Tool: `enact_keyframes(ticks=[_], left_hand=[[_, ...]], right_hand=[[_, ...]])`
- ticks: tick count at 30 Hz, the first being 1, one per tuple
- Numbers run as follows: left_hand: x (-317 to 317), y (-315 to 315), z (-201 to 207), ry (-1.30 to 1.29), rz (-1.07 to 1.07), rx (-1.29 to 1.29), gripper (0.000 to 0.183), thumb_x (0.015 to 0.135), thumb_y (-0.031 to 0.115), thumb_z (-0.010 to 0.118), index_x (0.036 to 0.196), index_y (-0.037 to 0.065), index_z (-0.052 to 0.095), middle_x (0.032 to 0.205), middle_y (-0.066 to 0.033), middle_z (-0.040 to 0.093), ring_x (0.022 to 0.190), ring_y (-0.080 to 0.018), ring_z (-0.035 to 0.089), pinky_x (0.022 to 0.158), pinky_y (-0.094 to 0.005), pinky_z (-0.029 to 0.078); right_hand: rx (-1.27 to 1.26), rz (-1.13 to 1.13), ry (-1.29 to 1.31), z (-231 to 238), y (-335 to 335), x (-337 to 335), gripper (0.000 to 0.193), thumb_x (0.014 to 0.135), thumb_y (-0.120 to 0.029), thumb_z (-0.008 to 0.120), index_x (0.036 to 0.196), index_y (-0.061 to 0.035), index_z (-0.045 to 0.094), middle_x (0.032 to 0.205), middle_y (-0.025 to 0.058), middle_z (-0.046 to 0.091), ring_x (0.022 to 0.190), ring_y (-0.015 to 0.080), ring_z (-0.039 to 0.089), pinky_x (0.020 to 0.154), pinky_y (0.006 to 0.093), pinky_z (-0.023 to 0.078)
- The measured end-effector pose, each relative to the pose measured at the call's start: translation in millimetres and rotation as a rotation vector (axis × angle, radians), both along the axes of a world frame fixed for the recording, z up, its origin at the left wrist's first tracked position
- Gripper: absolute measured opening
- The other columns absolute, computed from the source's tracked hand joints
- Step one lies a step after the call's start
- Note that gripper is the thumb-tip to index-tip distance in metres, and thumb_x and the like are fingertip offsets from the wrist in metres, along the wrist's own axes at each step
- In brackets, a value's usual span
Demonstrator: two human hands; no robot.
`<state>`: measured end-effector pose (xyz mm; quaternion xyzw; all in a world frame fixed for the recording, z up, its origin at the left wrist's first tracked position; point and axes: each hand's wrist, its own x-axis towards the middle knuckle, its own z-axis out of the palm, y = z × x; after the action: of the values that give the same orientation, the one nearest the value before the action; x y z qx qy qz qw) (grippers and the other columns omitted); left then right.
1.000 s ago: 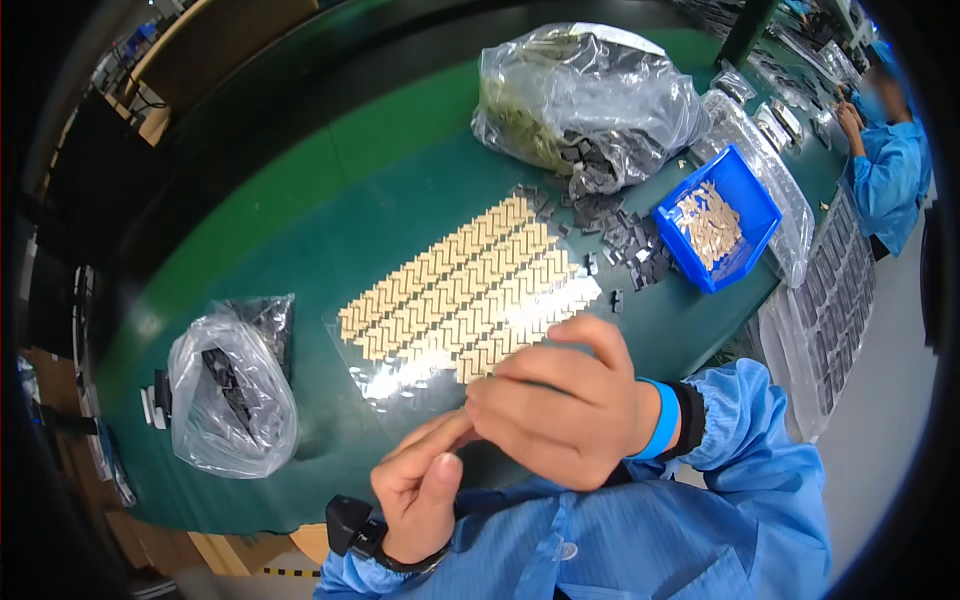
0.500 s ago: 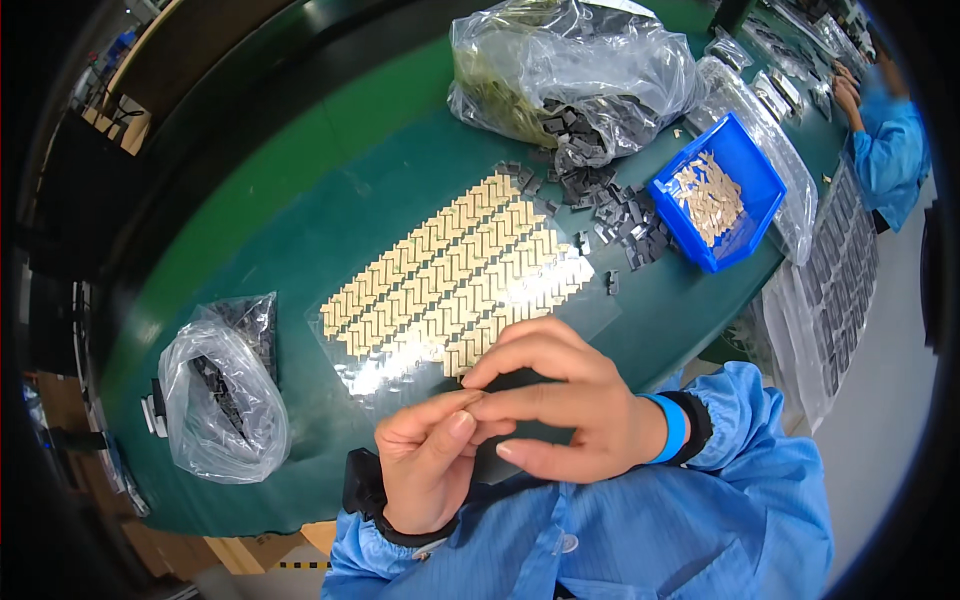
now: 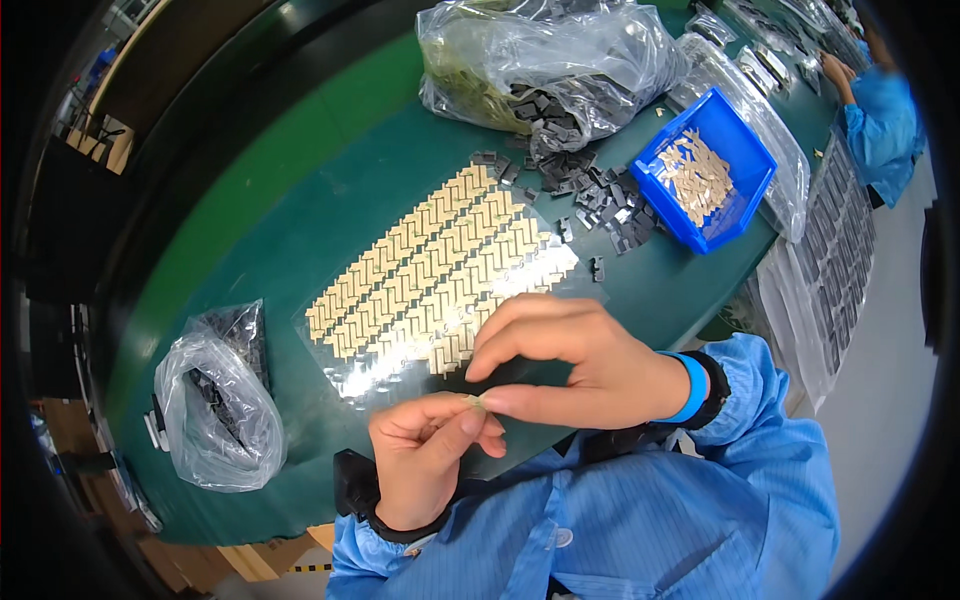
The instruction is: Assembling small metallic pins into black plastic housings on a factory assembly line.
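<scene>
My left hand [image 3: 420, 460] is closed in a pinch, thumb over fingers, on a small pale yellowish piece [image 3: 475, 401] whose exact kind is too small to make out. The thumb of my right hand [image 3: 590, 365] touches that piece from the right. Its other fingers are apart from the thumb, curved above it. Just beyond my hands lies a clear sheet [image 3: 345, 383] with slanted rows of beige adhesive-like strips [image 3: 400, 275]; part of it glares white and the right hand covers its near right corner.
Small black plastic parts [image 3: 600, 200] lie loose beside a large clear bag [image 3: 560, 60]. A blue bin [image 3: 755, 170] holds tan strips [image 3: 695, 180]. On the left stands an open clear bag [image 3: 255, 430] with black parts. A co-worker's blue sleeve [image 3: 882, 140] shows at the far right.
My right thumb has come up to the pale piece, while the right index finger has lifted away from the left fingertips. The left hand keeps its pinch.
</scene>
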<state>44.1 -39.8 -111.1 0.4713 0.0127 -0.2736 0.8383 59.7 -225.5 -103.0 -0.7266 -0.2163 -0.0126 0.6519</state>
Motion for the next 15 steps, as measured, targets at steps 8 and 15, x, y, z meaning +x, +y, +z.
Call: enact_keyframes(ticks=[8,15], left_hand=[[-1.9,-7.9,3.4,-0.07,0.048,0.157,0.013,0.08,0.004,0.056,0.085,-0.008,0.058,0.071,-0.0168,0.061,0.056,-0.0199,0.058,0.052,-0.0286,0.05],[-2.4,-5.8,0.6,-0.171,0.074,0.2,0.012,0.08,-0.004,0.054,0.09,-0.008,0.059,0.077,-0.0146,0.062,0.064,-0.0165,0.06,0.06,-0.0251,0.049]], right_hand=[[-0.046,0.079,0.095,-3.4,1.2,-4.0,0.01,0.075,-0.007,0.061,0.084,-0.0034,0.059,0.08,0.0071,0.057,0.075,0.0214,0.054,0.067,0.0303,0.042],[-0.223,-0.12,-0.331,-6.3,3.5,-7.6,0.011,0.072,-0.009,0.06,0.083,-0.0077,0.059,0.077,0.0013,0.054,0.072,0.0185,0.053,0.064,0.0307,0.038]])
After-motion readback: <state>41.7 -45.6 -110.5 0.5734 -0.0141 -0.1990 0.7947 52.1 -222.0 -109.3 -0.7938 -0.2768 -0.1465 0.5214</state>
